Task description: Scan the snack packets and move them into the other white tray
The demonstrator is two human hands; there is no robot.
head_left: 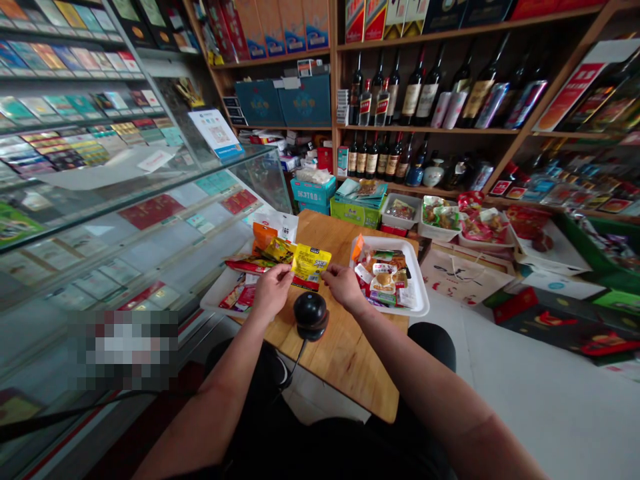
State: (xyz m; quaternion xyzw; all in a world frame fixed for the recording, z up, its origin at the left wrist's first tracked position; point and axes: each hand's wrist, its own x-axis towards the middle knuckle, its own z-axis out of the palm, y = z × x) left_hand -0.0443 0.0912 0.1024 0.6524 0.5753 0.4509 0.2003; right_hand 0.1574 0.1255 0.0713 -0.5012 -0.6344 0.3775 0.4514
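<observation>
One yellow snack packet [310,265] is held up over the far half of the single wooden table [345,353]. Both hands grip it. The left hand [271,288] pinches its lower left corner between thumb and fingers, and the right hand [343,285] pinches its lower right edge the same way. Neither hand holds anything else.

Taking the packet as the centre of the dial, one black round device [311,313] sits on the table at 6 o'clock, just below the hands, with one cable trailing off the near edge.

Two white trays flank the packet. The left tray [213,300] lies at 8 o'clock, with red and yellow packets heaped in it and one orange packet [263,235] at 10 o'clock. The right tray [419,280] lies at 3 o'clock, filled with mixed small packets too jumbled to count.

A glass counter [150,200] runs along 9 o'clock. Two shelf rows of dark bottles [415,90] stand at 1 o'clock.
</observation>
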